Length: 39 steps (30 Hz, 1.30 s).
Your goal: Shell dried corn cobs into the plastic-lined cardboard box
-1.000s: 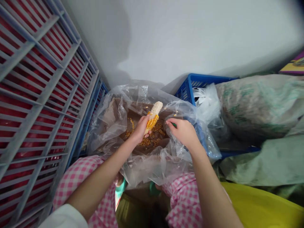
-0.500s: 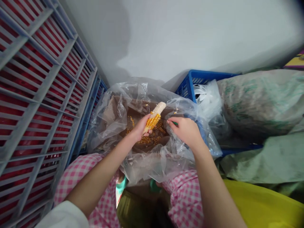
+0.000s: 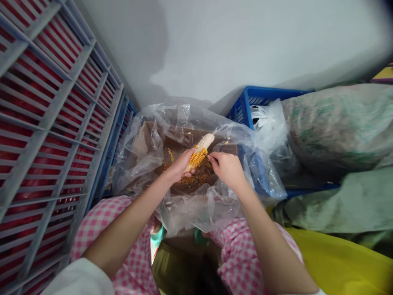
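My left hand (image 3: 179,167) is closed round the lower end of a corn cob (image 3: 201,148), half stripped: bare white at the tip, yellow kernels lower down. The cob slants up to the right over a cardboard box (image 3: 184,137) lined with clear plastic (image 3: 196,205). Loose kernels (image 3: 196,178) lie in the box under the cob. My right hand (image 3: 225,168) is closed on a thin tool, mostly hidden in the fingers, and its tip touches the kernels on the cob.
Stacked red crates in a grey and blue frame (image 3: 52,135) rise on the left. A blue crate (image 3: 260,96) holds a white bag and a large woven sack (image 3: 334,127) on the right. A yellow tub (image 3: 344,262) sits at lower right. Pink checked trousers cover my knees.
My right hand has moved left from the box's right side up against the cob. The cob has tilted a little lower and my left hand has kept its hold.
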Tool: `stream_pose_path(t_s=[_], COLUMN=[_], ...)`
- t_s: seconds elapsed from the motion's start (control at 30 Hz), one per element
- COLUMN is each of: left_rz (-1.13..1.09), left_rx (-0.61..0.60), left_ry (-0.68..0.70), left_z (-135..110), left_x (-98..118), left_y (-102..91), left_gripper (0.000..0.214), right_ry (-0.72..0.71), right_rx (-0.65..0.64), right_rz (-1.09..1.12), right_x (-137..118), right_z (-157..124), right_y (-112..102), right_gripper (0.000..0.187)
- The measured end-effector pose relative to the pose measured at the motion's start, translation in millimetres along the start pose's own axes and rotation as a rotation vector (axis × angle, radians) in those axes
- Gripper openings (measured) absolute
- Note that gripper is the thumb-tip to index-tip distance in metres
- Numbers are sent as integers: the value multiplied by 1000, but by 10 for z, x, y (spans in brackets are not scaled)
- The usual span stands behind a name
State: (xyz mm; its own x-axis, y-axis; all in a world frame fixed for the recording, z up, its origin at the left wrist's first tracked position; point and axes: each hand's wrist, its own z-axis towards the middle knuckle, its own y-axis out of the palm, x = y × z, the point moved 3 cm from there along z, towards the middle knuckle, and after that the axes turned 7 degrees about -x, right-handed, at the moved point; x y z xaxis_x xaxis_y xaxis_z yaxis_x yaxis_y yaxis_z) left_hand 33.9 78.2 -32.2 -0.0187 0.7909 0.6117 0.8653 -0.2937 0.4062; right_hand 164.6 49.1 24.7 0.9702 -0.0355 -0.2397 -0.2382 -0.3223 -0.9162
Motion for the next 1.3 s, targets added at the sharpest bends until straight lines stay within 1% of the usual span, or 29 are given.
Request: stream_pose_path(t_s=[0.13,0.27,0.33,0.43,0.5,0.6,0.67,0.73,0.83,0.97,1.03,1.13,1.23,1.3], left_rz=[-125,-237,-303,-375,-413,-524,-600,-625,-565,-427,-347,-247,-159,-66], left_rx=[-23,-52,-52,-36,-51,-138,-197,-206,-149,-67,-17,43,68,83], left_ry=[-45,-79,-100,-147,-193,-245,-239,-215,-186,-151,-113,-55,-28,14], left_z=[-15,-39,-46,-49,-45,-32,-17,1,24,29,26,23,25,27], left_x=[58,84,79,59,34,-14,-40,-55,-53,1,37,72,66,56], left_y=[-25,-25,-21,-27,-30,-13,5,11,7,5,-2,-15,-29,-43], left_gripper=[35,43,46,47,47,43,39,37,40,43,44,43,41,37], right_ry=[31,82,92,102,118,144,151,148,133,105,84,68,50,24], right_rx=[106,215,245,248,240,244,257,246,191,120,77,54,43,30], right_rz=[147,217,240,268,296,361,412,444,400,191,104,26,-33,-72], right_x=[-29,-115,-149,-164,-164,-190,-222,-239,-192,-56,-12,8,7,3], right_z=[16,14,17,28,35,45,59,83,112,91,67,37,18,8], right_y=[89,206,258,307,334,403,453,466,360,94,12,-35,-47,-45], right_gripper=[30,30,31,30,30,32,34,35,34,31,31,32,32,30])
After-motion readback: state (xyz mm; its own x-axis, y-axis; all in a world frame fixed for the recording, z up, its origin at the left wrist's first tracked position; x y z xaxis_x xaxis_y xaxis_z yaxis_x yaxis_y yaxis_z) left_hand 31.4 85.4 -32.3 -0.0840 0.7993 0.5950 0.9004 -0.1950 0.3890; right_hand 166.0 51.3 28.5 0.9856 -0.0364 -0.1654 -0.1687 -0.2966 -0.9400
